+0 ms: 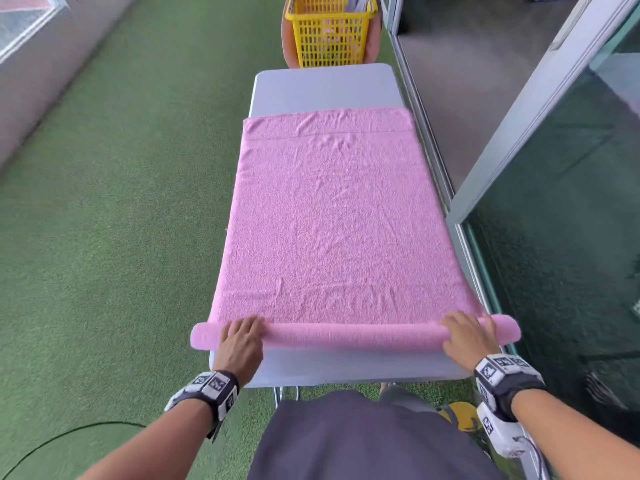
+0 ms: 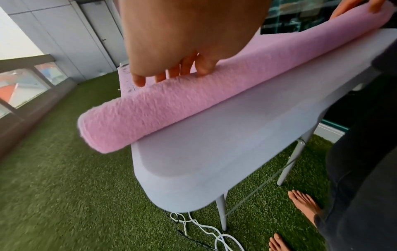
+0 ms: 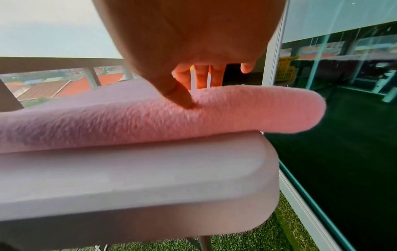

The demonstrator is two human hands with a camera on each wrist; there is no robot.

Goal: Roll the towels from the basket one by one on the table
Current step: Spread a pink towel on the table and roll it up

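Pressing relaxed, unclenched, both hands (image 1: 239, 341) (image 1: 469, 336) flatten fuzzy pink terry towel's (image 1: 332, 220) tubular roll.

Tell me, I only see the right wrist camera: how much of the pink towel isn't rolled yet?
Observer: Most of it. In the head view the pink towel lies flat along the table; only the near end is rolled.
Child: Where's the other hand?
Observer: The left hand rests on the roll near its left end, the right hand near its right end.
Child: Does the left end stick out too?
Observer: Yes, it overhangs the table's left edge.
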